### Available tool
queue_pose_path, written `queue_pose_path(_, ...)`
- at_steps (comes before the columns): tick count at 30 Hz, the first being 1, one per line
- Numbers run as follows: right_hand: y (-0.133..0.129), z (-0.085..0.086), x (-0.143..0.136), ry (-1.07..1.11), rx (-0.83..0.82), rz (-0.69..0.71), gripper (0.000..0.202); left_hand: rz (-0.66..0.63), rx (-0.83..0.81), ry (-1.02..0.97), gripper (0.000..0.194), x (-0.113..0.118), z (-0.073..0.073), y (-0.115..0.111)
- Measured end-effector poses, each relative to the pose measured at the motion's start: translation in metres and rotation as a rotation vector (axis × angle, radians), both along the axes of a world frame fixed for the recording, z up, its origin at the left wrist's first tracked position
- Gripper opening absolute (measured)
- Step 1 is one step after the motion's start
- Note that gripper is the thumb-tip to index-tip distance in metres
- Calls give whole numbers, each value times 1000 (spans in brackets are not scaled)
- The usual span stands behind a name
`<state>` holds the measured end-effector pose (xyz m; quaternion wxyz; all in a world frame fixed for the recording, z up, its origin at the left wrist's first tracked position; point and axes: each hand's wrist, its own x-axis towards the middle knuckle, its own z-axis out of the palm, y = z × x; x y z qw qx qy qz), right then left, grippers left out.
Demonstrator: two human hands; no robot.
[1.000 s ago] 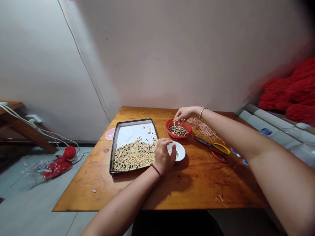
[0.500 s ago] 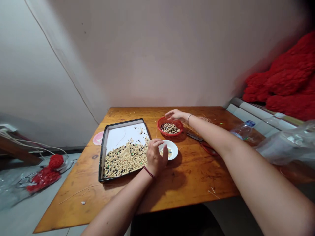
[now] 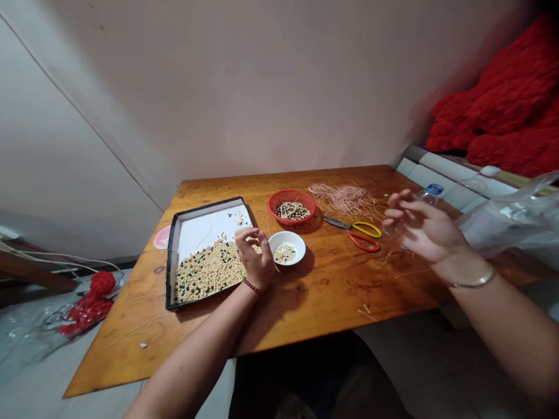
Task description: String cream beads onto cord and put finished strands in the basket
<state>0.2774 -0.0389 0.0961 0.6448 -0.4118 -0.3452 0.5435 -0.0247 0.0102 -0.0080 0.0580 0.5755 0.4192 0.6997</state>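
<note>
At the right edge of the tray, left hand curled, grip unclear; beads in bowl alongside, likely for easy reach. Right hand hung loosely open near table's right edge.

A black-rimmed tray of mostly cream beads lies flat; to its right, a white bowl sits upright, partly filled.

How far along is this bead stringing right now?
Some beads in the red basket look already strung. The left hand is beside the white bowl, the right hand right of the scissors; whether either pinches thread is unclear. Left: loose beads in tray and bowl, plus piled thread.
</note>
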Motion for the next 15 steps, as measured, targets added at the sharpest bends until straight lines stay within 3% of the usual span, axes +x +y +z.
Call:
queue_pose_path(2, -35, -20, 9, -95, 71, -111, 21, 52, 14, -71, 11, 3, 4, 0)
queue_pose_path(6, -101, -69, 15, -541, 210, -201, 7, 97, 171, -36, 11, 10, 24, -13)
queue_pose_path(8, -123, -89, 14, -768, 141, -101, 8, -61, 178, 239, 9, 9, 42, -24)
queue_pose_path(10, -138, -103, 10, -866, 119, 2, 8, -296, 76, 779, 11, 2, 64, -38)
queue_pose_path(13, -149, -116, -2, -833, 112, 183, 12, -312, -266, 1134, 17, -18, 85, -57)
queue_pose_path(15, -151, -122, -14, -856, 156, 250, 13, -396, -441, 1303, 17, -32, 81, -69)
